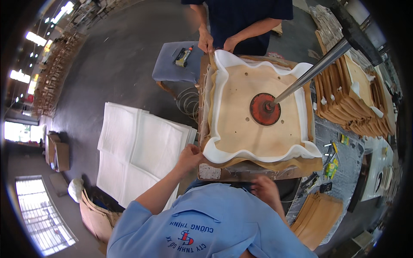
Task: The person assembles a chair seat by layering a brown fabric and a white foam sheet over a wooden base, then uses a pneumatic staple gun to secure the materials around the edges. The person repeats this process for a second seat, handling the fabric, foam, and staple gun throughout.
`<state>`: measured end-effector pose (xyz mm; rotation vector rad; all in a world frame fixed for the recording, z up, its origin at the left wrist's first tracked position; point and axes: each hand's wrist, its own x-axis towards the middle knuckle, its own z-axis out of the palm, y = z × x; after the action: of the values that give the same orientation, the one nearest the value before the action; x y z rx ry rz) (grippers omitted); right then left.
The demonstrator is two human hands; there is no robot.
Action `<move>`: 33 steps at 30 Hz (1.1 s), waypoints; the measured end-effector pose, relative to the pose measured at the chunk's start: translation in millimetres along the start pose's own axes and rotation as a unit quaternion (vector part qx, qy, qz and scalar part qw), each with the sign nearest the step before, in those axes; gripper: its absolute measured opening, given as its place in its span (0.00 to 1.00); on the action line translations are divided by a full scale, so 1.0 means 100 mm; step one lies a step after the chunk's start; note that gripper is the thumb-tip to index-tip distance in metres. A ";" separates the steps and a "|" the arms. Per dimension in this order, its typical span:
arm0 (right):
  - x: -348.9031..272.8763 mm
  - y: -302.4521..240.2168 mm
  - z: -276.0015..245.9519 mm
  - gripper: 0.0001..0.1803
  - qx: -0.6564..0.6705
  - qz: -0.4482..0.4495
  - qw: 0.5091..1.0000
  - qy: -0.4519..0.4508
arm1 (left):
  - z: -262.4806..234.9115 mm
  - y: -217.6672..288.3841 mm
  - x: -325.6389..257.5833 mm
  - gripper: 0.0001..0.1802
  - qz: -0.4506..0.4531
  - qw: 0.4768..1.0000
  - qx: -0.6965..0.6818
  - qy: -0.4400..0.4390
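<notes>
A square plywood seat board [232, 103] lies on a padded work stand [241, 173], ringed by wavy white foam padding [258, 155] and brown cover fabric [279, 164]. A red round press pad [260, 112] on a slanted metal rod [314, 69] rests on the board. At the near left corner, my left hand [189, 158] is closed with its fingertips on the edge of the brown fabric. My right hand [266, 189] hangs just off the stand's near edge, smeared by motion; its fingers are unclear. Across from me, a co-worker's two hands [218, 44] hold the fabric's far left corner.
White foam sheets [146, 142] are stacked at the left. A blue padded stool [172, 71] holds a staple gun [183, 57]. Stacked brown seat covers [350, 99] stand at the right, above a table [340, 129] with small tools and folded brown pieces [318, 215].
</notes>
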<state>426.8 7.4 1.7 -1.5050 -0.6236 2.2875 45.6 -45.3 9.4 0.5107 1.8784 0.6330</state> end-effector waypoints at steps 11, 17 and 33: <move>0.59 0.01 1.67 0.21 -0.010 0.091 0.992 -0.089 | -0.09 -0.02 0.53 0.40 0.060 0.993 0.074 0.063; 0.82 0.12 1.79 0.18 0.078 0.134 0.987 -0.052 | -0.20 0.05 0.54 0.25 -0.113 0.987 -0.030 -0.114; 1.17 -0.05 2.27 0.43 -0.016 0.067 0.997 -0.036 | -0.50 0.33 0.59 0.18 -0.218 0.898 -0.179 -0.339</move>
<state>172.6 29.7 -8.3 -1.5288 -0.5979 2.4522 -20.2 6.3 4.1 0.0361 1.1173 0.4074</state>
